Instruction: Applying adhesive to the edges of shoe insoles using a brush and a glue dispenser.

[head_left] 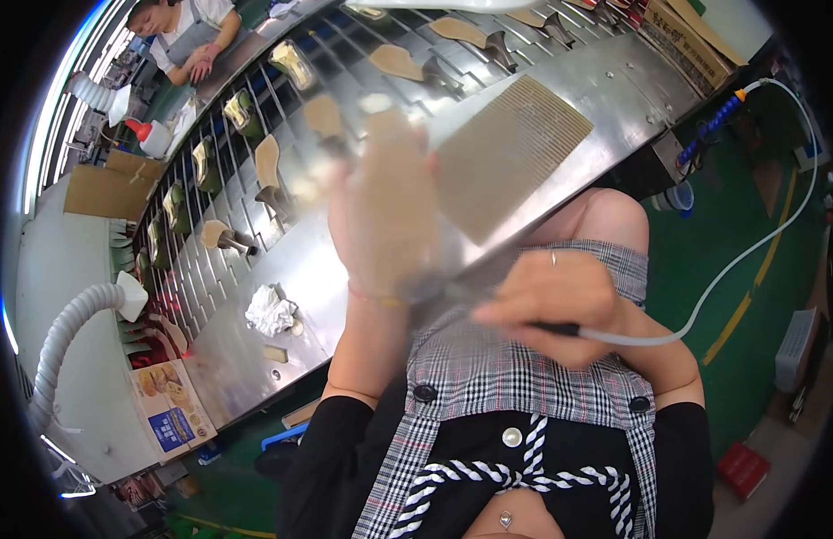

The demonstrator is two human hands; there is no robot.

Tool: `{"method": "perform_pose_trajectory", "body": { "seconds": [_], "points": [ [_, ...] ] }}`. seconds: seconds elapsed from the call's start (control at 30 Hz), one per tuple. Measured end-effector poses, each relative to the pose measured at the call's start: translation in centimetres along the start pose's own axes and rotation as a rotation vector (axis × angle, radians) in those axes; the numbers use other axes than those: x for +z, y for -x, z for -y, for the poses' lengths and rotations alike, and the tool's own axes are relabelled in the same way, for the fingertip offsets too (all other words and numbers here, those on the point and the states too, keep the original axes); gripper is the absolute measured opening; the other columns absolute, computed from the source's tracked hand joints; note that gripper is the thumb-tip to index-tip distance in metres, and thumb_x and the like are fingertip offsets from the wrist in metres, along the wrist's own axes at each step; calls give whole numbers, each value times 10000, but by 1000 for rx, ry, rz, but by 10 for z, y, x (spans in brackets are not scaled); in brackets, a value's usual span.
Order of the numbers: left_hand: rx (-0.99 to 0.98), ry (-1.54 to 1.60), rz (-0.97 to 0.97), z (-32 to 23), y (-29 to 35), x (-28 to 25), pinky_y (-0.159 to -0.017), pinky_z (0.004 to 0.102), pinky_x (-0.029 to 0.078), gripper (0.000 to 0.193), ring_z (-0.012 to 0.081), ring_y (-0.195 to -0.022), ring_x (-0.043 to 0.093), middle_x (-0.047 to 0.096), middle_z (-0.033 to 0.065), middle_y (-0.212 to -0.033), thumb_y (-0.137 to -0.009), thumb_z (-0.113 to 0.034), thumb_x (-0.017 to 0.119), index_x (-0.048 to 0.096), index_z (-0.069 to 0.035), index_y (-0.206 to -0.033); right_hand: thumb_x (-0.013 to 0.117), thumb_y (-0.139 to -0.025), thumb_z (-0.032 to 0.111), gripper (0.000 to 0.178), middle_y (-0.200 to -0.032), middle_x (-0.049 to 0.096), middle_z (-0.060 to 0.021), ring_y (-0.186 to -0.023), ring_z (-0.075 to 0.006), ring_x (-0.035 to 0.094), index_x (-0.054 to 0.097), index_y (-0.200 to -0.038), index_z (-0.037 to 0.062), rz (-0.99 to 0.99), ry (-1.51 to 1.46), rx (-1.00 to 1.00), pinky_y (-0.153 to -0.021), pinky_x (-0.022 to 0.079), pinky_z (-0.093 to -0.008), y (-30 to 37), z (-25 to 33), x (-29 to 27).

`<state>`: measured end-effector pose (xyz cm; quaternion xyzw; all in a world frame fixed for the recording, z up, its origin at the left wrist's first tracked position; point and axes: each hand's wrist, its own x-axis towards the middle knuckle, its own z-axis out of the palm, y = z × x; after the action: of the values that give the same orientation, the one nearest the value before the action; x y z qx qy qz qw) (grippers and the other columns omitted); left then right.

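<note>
My left hand (343,216) is wrapped round a tan shoe sole (398,193), raised over the bench edge and smeared by motion. A dark part at the sole's near end is too blurred to make out. To its right, over my lap, my right hand (564,296) is closed round a black-handled tool (560,329) with a whitish hose (632,341) running out of it. The tool's front end points toward the sole's near end, but blur hides its tip and whether they touch. Beyond my left hand lies a brown corrugated sheet (524,148) on the metal bench.
Heeled soles (267,163) and green-and-gold shoes (241,114) stand on the slatted conveyor (232,175). Crumpled white tissue (271,310) and a small block (274,354) lie on the bench (246,386). A person (187,36) sits across. Flexible ducts (66,332) rise left; a cardboard box (690,45) stands far right.
</note>
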<state>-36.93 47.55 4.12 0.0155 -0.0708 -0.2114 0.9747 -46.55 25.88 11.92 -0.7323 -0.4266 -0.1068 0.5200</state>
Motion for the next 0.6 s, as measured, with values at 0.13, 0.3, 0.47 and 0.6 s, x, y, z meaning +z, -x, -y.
{"method": "perform_pose_trajectory", "body": {
  "seconds": [0.13,0.3,0.47,0.6],
  "points": [
    [-105,88,-2,1,3,3,-1101,522,369,731,417,-1264,434,274,269,-1544,-1025,-478,359,204,13,-1544,750,-744,-14,288,-817,699,-100,-692,-250,652,740,-1030,22,91,-164,8,-611,488,-336,-5,5,-12],
    [-112,129,-63,7,7,21,-1115,527,356,751,417,-1323,395,250,300,-1544,-1022,-477,385,202,38,-1538,731,-751,-29,269,-821,708,-107,-717,-246,661,744,-1016,15,-2,49,106,-638,498,-330,-6,-6,-18],
    [-193,187,-46,7,12,31,-1141,526,338,774,409,-1401,333,227,317,-1548,-1020,-489,391,188,49,-1538,738,-730,-25,265,-802,709,-96,-717,-240,664,755,-988,30,55,-165,28,-630,495,-337,-12,-3,-22],
    [-173,-67,-176,11,15,47,-1047,467,451,807,385,-1245,536,425,259,-1472,-1008,-614,306,293,8,-1522,750,-729,6,252,-782,705,-100,-690,-246,660,766,-977,43,30,-4,50,-618,492,-338,-11,-9,-27]
  ]
}}
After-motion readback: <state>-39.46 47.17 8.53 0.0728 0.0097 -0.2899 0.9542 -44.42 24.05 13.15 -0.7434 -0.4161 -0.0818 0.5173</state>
